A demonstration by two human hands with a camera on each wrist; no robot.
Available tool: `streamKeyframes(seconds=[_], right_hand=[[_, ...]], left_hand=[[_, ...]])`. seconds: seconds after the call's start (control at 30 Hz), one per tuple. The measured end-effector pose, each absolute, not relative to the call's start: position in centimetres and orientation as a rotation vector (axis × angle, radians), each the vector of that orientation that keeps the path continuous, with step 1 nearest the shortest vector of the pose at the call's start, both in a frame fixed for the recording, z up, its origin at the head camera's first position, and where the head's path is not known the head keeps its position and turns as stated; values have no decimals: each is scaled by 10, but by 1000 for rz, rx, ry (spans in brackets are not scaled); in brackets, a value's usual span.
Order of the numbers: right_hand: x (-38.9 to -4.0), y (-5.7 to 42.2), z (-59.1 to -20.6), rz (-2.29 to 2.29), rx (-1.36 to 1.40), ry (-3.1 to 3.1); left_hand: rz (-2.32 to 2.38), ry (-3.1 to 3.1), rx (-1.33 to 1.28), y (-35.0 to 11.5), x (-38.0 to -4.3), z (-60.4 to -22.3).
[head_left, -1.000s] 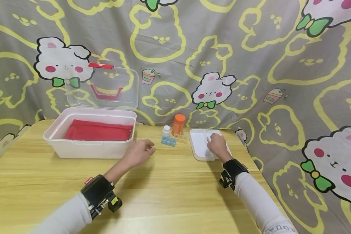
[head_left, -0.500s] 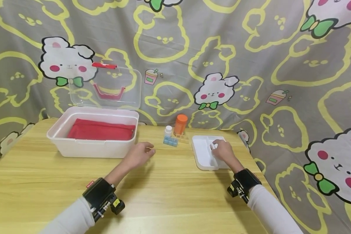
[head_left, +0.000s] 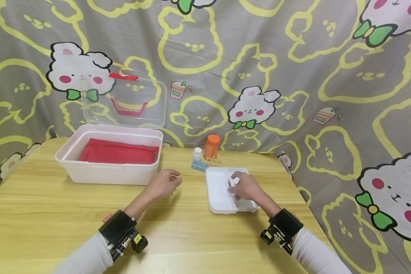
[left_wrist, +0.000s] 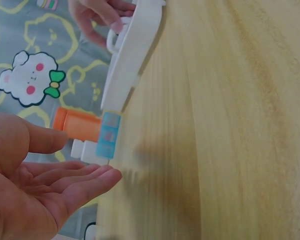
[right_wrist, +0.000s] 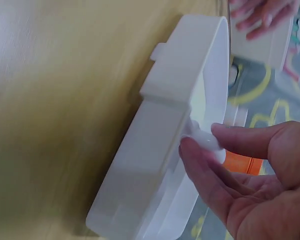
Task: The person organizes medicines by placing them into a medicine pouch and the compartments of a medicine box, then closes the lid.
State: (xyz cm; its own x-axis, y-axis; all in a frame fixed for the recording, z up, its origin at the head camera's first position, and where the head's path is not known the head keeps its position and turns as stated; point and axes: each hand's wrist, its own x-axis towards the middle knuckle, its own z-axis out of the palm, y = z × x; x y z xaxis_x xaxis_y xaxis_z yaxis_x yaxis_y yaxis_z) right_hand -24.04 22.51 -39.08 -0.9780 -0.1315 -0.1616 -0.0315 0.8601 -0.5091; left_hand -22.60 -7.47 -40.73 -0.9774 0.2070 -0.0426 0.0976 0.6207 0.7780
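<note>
A white divided tray with a raised handle in its middle is at the right of the table in the head view. My right hand pinches that white handle between thumb and fingers, as the right wrist view shows close up. The tray sits close over the wood, with its side wall facing the camera. To the left, my left hand holds nothing; its fingers are relaxed beside the right front corner of a white storage box. In the left wrist view its palm faces upward.
Inside the storage box lies a red zip pouch; its clear lid stands raised. Behind the tray are an orange bottle, a small white bottle, a blue pill organizer and an amber one. A patterned curtain hangs behind.
My right hand has brought the tray by its handle toward me and to the left, now in front of the pill organizers. The left hand has stayed near the storage box.
</note>
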Motion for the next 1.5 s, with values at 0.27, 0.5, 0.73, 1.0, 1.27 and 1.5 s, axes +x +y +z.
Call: streamKeyframes(seconds=[0.27,0.5,0.73,1.0,1.27,1.5], right_hand=[[-228,182,-395,-950,-223,2744],[-225,160,-399,-1098,-314,2617],[-223,142,-402,-1194,-370,2543],[-220,132,-404,-1229,-387,2525],[-220,126,-402,-1214,-390,2530],[-220,126,-402,-1203,-369,2526]], left_hand=[[1328,2675,230,-77,-226,-416],[1404,2665,225,-82,-226,-420],[1402,2649,121,-91,-223,-420],[1392,2632,102,-95,-225,-419],[1415,2630,126,-102,-224,-421],[1435,2602,117,-102,-225,-422]])
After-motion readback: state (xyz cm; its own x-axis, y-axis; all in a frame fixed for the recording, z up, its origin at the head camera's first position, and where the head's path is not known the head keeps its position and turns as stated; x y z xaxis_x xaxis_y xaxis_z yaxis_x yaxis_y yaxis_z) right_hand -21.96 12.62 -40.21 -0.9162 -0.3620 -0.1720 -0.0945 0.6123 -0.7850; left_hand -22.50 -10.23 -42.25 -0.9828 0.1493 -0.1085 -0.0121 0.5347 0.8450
